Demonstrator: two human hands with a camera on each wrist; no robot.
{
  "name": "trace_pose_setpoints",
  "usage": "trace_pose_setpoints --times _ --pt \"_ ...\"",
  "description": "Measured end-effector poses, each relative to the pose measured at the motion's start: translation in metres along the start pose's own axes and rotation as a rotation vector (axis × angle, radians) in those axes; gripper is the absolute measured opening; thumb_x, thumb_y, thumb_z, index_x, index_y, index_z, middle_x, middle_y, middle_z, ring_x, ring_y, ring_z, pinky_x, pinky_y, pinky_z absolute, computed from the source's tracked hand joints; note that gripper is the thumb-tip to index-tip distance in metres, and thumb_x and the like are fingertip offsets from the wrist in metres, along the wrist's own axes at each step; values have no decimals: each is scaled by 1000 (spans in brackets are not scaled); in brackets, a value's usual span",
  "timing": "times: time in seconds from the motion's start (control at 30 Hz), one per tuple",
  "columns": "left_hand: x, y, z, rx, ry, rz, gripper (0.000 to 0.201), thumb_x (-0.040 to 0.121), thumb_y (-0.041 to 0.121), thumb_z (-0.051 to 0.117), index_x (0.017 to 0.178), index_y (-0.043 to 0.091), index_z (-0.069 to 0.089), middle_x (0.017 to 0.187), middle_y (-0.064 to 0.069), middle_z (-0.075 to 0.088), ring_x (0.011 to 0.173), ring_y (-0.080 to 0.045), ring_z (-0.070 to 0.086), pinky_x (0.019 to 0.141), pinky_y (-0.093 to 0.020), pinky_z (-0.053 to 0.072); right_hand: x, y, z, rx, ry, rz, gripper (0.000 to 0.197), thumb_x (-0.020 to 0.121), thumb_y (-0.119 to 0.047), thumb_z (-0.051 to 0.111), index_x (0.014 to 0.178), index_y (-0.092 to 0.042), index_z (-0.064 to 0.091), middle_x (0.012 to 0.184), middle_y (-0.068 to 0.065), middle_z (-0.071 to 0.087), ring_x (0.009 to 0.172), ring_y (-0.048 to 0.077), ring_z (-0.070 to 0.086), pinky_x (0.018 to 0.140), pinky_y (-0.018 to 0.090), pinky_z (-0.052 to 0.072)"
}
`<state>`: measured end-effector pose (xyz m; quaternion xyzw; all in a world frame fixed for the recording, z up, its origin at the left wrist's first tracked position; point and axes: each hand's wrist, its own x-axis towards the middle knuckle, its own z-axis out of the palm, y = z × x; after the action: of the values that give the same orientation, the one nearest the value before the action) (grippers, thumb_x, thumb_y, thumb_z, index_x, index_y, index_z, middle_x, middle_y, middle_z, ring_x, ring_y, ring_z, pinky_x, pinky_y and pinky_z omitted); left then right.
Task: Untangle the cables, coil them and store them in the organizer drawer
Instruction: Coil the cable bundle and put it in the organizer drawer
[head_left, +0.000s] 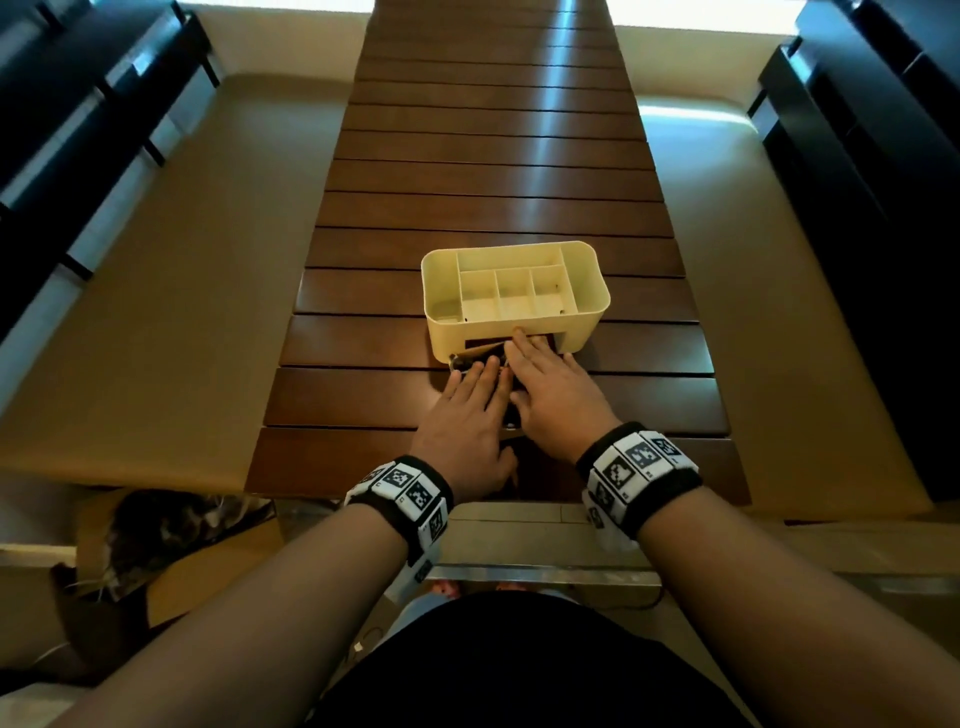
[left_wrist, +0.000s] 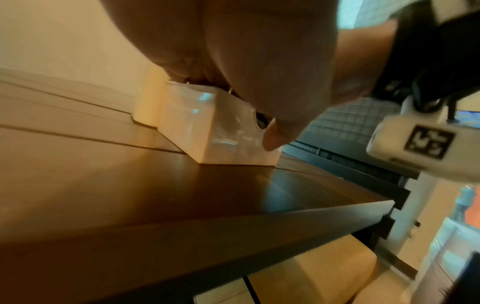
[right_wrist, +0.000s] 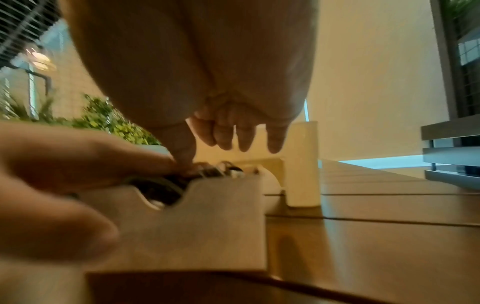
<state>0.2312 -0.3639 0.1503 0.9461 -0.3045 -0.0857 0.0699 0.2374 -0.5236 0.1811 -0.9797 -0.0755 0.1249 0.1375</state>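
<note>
A cream organizer (head_left: 514, 317) with several empty top compartments stands on the slatted wooden table (head_left: 493, 182). Its drawer (right_wrist: 194, 222) is pulled out toward me, and dark coiled cables (right_wrist: 166, 189) lie inside, visible through the front notch. My left hand (head_left: 475, 387) lies flat over the drawer's left part, fingers straight on the cables. Beside it, my right hand (head_left: 530, 364) rests on the right part with fingers extended toward the organizer body and the thumb (right_wrist: 182, 148) pressing the cables. In the left wrist view, the drawer (left_wrist: 207, 127) sits under my palm.
Tan cushioned benches (head_left: 182, 312) run along both sides of the table. Dark slatted furniture (head_left: 883, 182) stands at the far left and right. An open cardboard box (head_left: 171, 545) sits on the floor at my lower left. The table's near edge (left_wrist: 259, 226) is just behind my wrists.
</note>
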Motion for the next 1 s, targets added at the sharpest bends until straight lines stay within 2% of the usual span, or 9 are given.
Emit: trace_pose_setpoints --times 0.1,0.2,0.27,0.37,0.53,0.73,0.8,0.9,1.0 --pt "-5 -13 -8 -360 83 12 74 98 34 50 159 14 13 167 -5 13 152 -12 6 120 -23 -7 8 12 9 47 -92 -28 60 106 -36 33 159 -24 8 166 -11 -6 153 9 1 123 43 4" --pt "-10 -25 -10 -595 259 -104 60 104 24 46 157 16 21 165 -2 22 149 -6 14 123 -26 13 7 15 15 44 -67 -38 60 106 -39 33 159 -23 10 166 -11 -4 153 10 1 123 41 4" --pt "-9 -29 -10 -583 323 -183 56 105 22 42 157 14 22 164 -2 21 151 -8 14 124 -31 15 6 14 16 39 -58 -41 59 106 -39 31 159 -23 9 166 -10 -4 153 11 1 123 40 4" --pt "-3 -35 -9 -530 194 -237 56 106 26 37 158 15 17 166 -3 15 153 -14 9 123 -30 4 6 13 15 55 -60 -39 58 107 -38 30 159 -22 9 166 -10 -4 153 11 -1 123 39 4" --pt "0 -37 -8 -164 110 -172 51 107 30 29 156 16 26 165 -4 21 154 -21 9 121 -40 -3 5 14 17 75 -51 -42 58 107 -37 30 159 -22 9 166 -10 -5 153 10 -2 122 37 3" --pt "-8 -21 -20 42 -6 -165 61 105 46 10 155 16 29 165 -1 23 154 -22 2 116 -50 -21 5 14 20 72 -36 -45 56 108 -36 28 159 -22 9 166 -9 -4 153 10 -2 122 36 2" --pt "-5 -23 -26 66 -42 -154 70 101 55 5 154 17 31 164 0 25 154 -22 -2 116 -54 -21 5 14 21 60 -31 -42 56 108 -35 27 159 -23 8 166 -10 -4 153 10 -2 122 36 1" --pt "-1 -29 -33 12 -87 -140 80 97 65 0 155 19 31 164 2 25 154 -21 -6 118 -52 -19 5 12 22 75 -26 -32 55 108 -36 26 159 -23 9 166 -10 -3 153 10 -2 122 37 1" --pt "-4 -33 -32 21 -54 -130 69 101 59 10 155 21 29 164 3 25 154 -23 -2 121 -49 -10 4 13 21 76 -21 -28 55 107 -36 26 159 -23 10 166 -10 -2 153 10 -1 122 38 2"
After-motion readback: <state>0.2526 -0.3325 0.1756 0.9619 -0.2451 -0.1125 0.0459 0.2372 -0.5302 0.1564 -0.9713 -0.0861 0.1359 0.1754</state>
